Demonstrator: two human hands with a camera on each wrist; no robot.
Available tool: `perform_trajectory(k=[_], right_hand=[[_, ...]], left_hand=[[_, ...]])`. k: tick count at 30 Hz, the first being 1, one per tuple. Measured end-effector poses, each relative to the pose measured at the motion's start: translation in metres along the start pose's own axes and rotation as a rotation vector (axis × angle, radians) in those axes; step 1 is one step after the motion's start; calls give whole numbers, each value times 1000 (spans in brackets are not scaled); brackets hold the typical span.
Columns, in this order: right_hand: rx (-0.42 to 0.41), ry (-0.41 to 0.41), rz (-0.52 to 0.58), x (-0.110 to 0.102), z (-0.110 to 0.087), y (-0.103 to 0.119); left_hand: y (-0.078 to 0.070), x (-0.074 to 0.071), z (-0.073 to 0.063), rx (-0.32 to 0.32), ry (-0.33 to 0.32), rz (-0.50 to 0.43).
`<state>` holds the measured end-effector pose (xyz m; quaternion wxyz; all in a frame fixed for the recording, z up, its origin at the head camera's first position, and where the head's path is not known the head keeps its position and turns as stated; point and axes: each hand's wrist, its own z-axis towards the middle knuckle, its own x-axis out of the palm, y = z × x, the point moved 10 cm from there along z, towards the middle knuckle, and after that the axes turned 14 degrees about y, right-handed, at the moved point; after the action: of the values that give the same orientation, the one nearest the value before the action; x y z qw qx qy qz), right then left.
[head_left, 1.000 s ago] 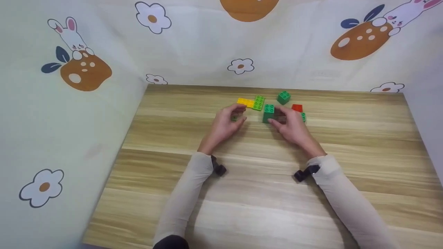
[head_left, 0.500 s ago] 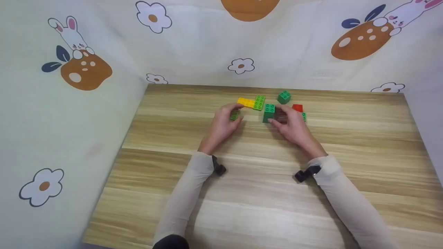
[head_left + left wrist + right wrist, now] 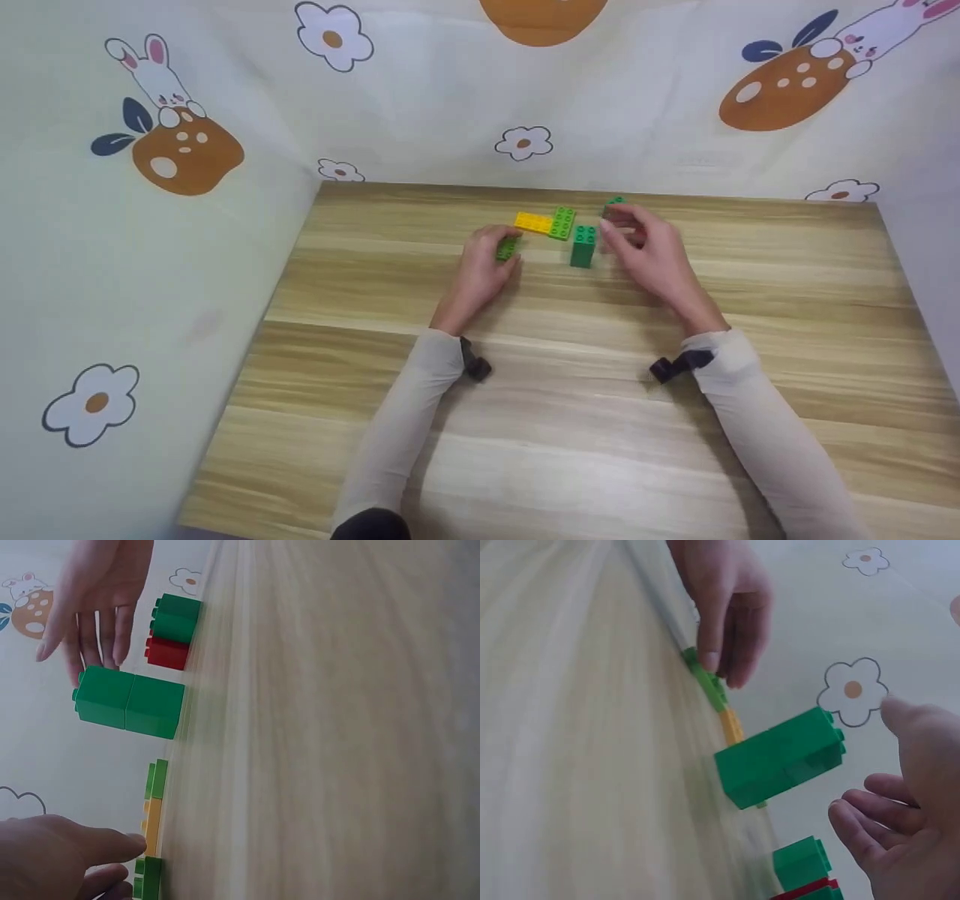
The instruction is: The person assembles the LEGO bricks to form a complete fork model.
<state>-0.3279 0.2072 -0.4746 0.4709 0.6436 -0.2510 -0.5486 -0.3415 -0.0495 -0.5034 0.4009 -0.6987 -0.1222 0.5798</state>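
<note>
The green tower (image 3: 583, 247), 2 blocks stacked with no gap that I can see, stands upright on the table (image 3: 525, 435); in my judgement, this much of the building is done. The other pieces lie apart from it, so any work with them seems left.

To the left of the tower, the yellow plate (image 3: 532, 222) and the lime plate (image 3: 562, 223) lie flat, side by side (I cannot tell if they are connected). Farther left, the left hand (image 3: 480, 262) curves loosely around the lime brick (image 3: 507, 249), thumb and fingers apart; whether it touches, I cannot tell. Just right of the tower, the right hand (image 3: 656, 251) is spread and holds nothing. Also to the tower's right are the green cube (image 3: 616, 200) and the red brick (image 3: 166, 653).

The pieces look like smooth plastic, square-edged, with round studs. Under the tower the table shows streaky wood grain.
</note>
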Motion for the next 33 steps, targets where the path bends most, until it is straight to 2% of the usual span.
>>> perform_trajectory(k=[3,6,11,20,28,33], right_hand=[[-8,-28,-29,-9,7,2],[-16,-9,-68,-12,16,5],[-34,37,-135,-11,30,7],[4,84,-210,-4,46,0],[14,209,-293,7,46,-2],[33,296,-303,15,41,-4]], left_hand=[[1,0,-1,-10,-1,4],[2,0,-1,-12,-2,5],[1,0,-2,4,5,-6],[4,0,-1,-4,13,-19],[4,1,-1,-14,19,-24],[6,0,-2,-28,23,-29]])
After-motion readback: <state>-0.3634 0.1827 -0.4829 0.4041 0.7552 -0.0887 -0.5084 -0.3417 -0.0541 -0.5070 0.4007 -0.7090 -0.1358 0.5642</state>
